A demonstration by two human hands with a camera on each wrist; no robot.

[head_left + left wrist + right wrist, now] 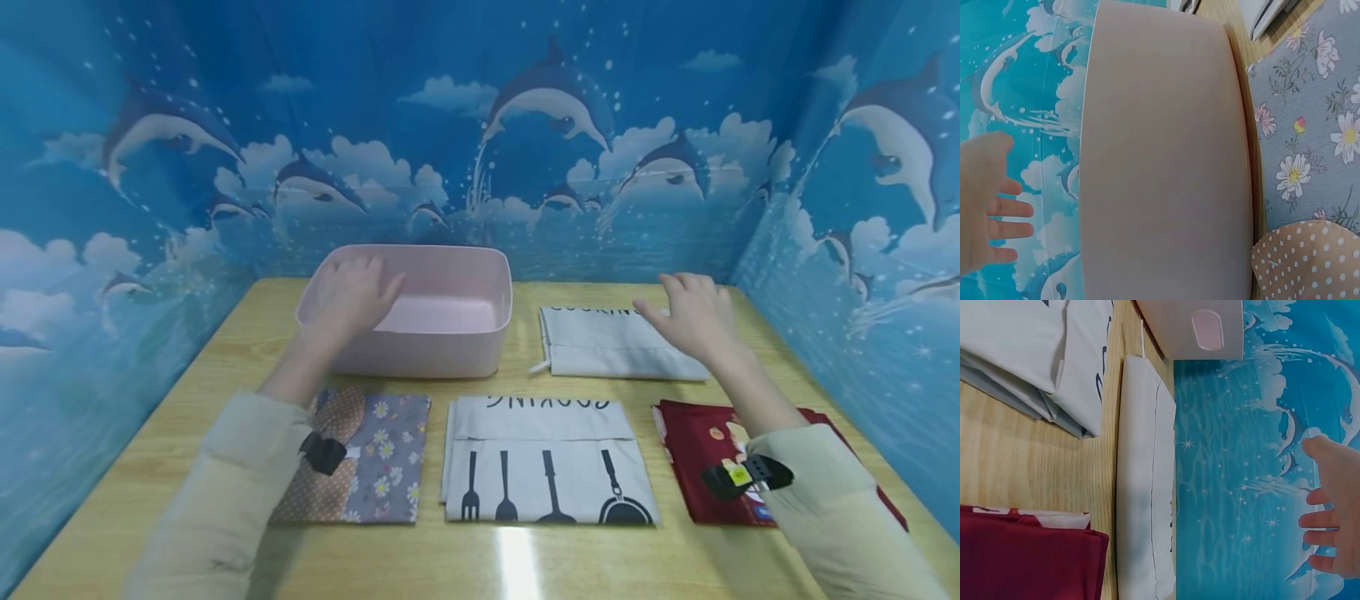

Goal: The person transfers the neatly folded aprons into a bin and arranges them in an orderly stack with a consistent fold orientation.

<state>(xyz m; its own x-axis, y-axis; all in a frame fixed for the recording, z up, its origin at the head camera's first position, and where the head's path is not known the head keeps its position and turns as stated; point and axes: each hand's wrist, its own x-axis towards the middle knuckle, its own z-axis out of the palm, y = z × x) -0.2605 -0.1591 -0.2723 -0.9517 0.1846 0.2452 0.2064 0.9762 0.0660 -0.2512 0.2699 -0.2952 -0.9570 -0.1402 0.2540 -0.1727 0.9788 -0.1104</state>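
Note:
In the head view my left hand (352, 296) hovers over the left part of a pale pink plastic bin (420, 354), fingers extended and holding nothing. My right hand (693, 312) is held above a folded white apron (615, 350) with "COOKING" lettering, its fingers spread and free. The wrist views show the left hand (991, 209) and the right hand (1335, 506) with straight fingers, apart from anything. Below the left forearm lies a folded grey floral cloth (386, 458) with a brown dotted part. A folded dark red cloth (697, 467) lies partly under the right forearm.
Between the floral and red cloths lies a second folded white apron (547, 458), printed with kitchen utensils. Everything rests on a light wooden table (480, 558). Blue dolphin-print curtains (450, 125) enclose the back and both sides.

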